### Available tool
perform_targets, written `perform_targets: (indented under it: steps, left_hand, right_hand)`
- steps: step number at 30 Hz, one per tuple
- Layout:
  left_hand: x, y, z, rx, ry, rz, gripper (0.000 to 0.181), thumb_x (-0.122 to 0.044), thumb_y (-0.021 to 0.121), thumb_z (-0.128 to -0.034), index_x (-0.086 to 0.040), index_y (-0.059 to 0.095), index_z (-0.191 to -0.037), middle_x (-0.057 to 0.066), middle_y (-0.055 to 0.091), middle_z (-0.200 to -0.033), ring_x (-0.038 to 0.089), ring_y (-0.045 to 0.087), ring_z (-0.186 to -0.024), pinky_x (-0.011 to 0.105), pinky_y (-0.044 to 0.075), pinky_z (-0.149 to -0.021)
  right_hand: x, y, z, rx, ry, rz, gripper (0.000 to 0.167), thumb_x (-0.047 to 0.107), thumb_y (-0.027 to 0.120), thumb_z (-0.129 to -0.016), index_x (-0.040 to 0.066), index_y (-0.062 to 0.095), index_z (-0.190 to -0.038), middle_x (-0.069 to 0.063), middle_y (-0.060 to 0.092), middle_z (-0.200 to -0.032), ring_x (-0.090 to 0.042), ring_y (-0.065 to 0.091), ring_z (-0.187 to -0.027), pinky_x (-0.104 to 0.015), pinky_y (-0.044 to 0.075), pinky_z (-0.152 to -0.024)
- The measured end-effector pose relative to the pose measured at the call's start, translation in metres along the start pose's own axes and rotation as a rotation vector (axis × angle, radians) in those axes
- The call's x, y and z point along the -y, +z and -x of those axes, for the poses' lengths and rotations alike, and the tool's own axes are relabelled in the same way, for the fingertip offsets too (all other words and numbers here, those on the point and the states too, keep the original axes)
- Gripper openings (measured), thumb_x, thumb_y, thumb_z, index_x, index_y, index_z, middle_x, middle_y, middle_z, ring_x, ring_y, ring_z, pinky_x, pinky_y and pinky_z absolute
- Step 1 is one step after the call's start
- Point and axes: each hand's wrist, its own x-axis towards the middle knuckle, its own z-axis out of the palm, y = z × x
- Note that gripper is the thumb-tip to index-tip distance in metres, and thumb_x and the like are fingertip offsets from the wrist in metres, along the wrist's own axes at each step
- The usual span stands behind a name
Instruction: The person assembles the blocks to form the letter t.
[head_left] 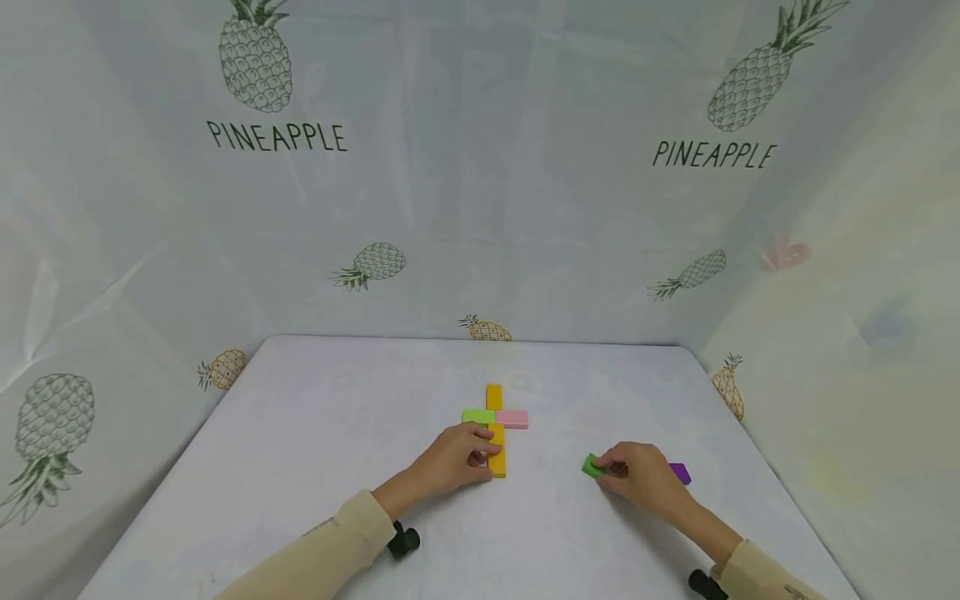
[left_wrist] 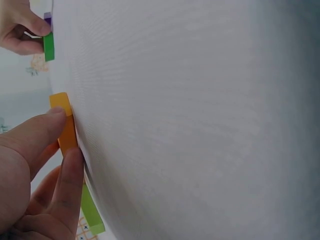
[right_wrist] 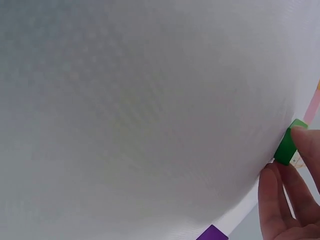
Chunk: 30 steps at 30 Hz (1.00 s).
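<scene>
My left hand (head_left: 457,458) holds a yellow block (head_left: 497,458) by its long sides, thumb near one end in the left wrist view. That block lies lengthwise on the table, its far end against a light green block (head_left: 477,416) and a pink block (head_left: 512,419) laid side by side. A second yellow block (head_left: 493,397) stands out beyond them, making a cross-like shape. To the right, my right hand (head_left: 641,479) pinches a green block (right_wrist: 288,145) between thumb and fingers, low at the table surface. Partly hidden behind this hand lies a purple block (head_left: 680,472).
The white-covered table (head_left: 337,400) has its far edge against a hanging cloth (head_left: 480,183) printed with pineapples. Cloth also rises along both sides. Black wrist-camera mounts (head_left: 405,542) sit beneath both forearms, close above the table.
</scene>
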Motion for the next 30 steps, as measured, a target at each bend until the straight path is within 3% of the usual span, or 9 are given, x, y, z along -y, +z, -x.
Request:
perform_targets:
  steps: [13,30]
  left_hand:
    - [0.001,0.002,-0.001,0.005,-0.015,0.006,0.040,-0.017,0.087,-0.0912,-0.008,0.077,-0.129,0.009,0.064,-0.140,0.002,0.065,-0.093,0.019,0.055,-0.086]
    - [0.004,0.002,-0.001,0.002,0.008,-0.016,0.040,-0.017,0.086,-0.0917,-0.007,0.077,-0.129,0.012,0.065,-0.141,0.001,0.066,-0.093,0.021,0.055,-0.088]
  right_hand:
    - [0.012,0.006,0.001,-0.030,-0.038,-0.056,0.020,0.004,0.091,-0.080,0.012,0.085,-0.097,0.005,0.077,-0.091,-0.004,0.067,-0.079,-0.022,0.059,-0.069]
    - [0.056,0.022,-0.004,0.057,-0.053,-0.137,0.020,0.002,0.088,-0.083,0.013,0.086,-0.098,0.008,0.077,-0.092,-0.007,0.068,-0.082,-0.024,0.062,-0.074]
